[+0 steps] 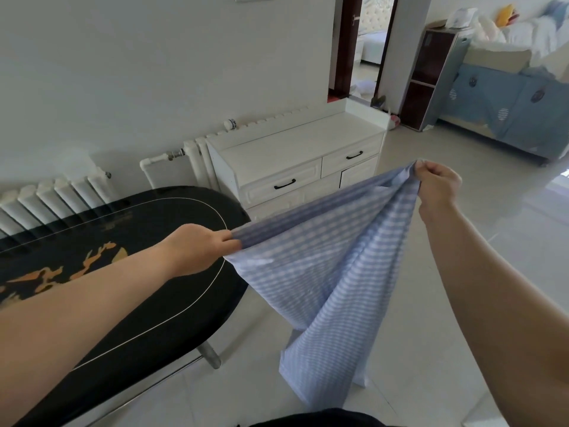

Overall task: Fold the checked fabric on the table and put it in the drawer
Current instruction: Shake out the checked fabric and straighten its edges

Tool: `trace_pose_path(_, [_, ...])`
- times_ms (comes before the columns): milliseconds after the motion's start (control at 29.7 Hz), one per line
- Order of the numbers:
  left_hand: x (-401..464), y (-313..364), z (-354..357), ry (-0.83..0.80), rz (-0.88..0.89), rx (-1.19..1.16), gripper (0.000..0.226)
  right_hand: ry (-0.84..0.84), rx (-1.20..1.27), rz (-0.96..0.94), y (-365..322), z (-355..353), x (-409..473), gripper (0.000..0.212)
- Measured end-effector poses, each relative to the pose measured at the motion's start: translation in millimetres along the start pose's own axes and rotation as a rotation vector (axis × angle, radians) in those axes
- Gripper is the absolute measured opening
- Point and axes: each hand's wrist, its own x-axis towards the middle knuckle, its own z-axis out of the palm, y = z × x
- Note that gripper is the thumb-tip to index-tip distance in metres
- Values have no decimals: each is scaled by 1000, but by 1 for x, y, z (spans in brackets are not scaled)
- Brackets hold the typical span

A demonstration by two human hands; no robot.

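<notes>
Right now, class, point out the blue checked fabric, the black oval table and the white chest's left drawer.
blue checked fabric (323, 266): head view, middle of the hanging cloth.
black oval table (154, 217): head view, bare glossy top.
white chest's left drawer (277, 180): head view, front panel above handle.

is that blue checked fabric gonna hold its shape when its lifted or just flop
Probably floppy: the checked fabric sags and drapes in loose folds between the left hand and right hand. Likely light, since pinching fingers alone hold it up.

both hands (197, 248) (438, 184) hold the checked fabric (323, 266) up beside the table (138, 272).
</notes>
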Motion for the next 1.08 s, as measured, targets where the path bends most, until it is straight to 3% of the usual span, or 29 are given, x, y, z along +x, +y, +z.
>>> trace_pose_path(235, [1, 0, 6, -170, -130, -47, 28, 37, -26, 44, 2, 10, -4, 14])
trace_pose_path(404, [-16, 1, 11, -73, -54, -109, 34, 45, -46, 53, -2, 7, -2, 9])
trace_pose_path(572, [-10, 8, 1, -66, -119, -398, 24, 40, -72, 70, -5, 4, 1, 7])
trace_pose_path(740, [-4, 12, -30, 201, -170, -717, 24, 133, -45, 175, -11, -9, 14, 18])
trace_pose_path(807, [1, 15, -44, 220, -194, -807, 22, 159, -35, 222, -13, -15, 19, 19])
trace_pose_path(875, [7, 14, -53, 176, -161, -707, 13, 181, -17, 241, -11, -18, 20, 22])
trace_pose_path(942, [12, 9, -54, 129, -136, -448, 27, 173, -20, 231, -7, -17, 19, 22])
trace_pose_path(1009, [16, -2, -48, 78, -217, -225, 34, 154, -17, 208, -3, -15, 15, 18])
trace_pose_path(1076, [21, -19, -46, 98, -327, -120, 28, 156, -9, 193, -3, -12, 11, 5])
